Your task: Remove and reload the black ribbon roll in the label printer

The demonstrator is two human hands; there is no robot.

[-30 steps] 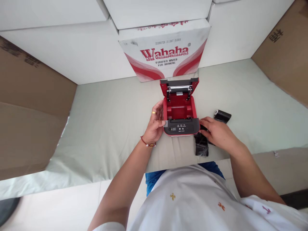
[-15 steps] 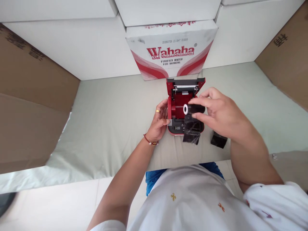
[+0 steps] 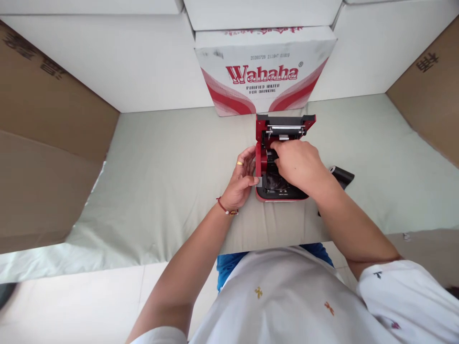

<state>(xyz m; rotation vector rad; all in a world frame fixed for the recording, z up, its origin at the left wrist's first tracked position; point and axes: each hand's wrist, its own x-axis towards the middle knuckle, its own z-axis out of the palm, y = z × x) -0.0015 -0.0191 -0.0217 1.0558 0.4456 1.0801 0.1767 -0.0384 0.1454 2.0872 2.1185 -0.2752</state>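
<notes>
A small red and black printer [image 3: 283,195] sits on the cloth with its lid [image 3: 286,120] raised. My left hand [image 3: 244,177] grips its left side, fingers along the outer wall and thumb at the front left corner. My right hand [image 3: 297,163] reaches into the red compartment from the right, its fingers on a black roll [image 3: 271,156] that they partly cover. The roll's loose black film [image 3: 275,181] lies toward the printer's front. A second black roll [image 3: 343,177] with a white core rests on the cloth behind my right wrist.
A white and red Wahaha water carton [image 3: 265,71] stands behind the printer against white boxes [image 3: 150,62]. Brown cardboard walls flank the left [image 3: 43,186] and right [image 3: 430,86]. The pale green cloth [image 3: 172,181] ends at a front edge near my body.
My right hand has lowered the black roll from above the printer into its compartment. The second roll now shows behind the right wrist. My left hand keeps its grip on the printer.
</notes>
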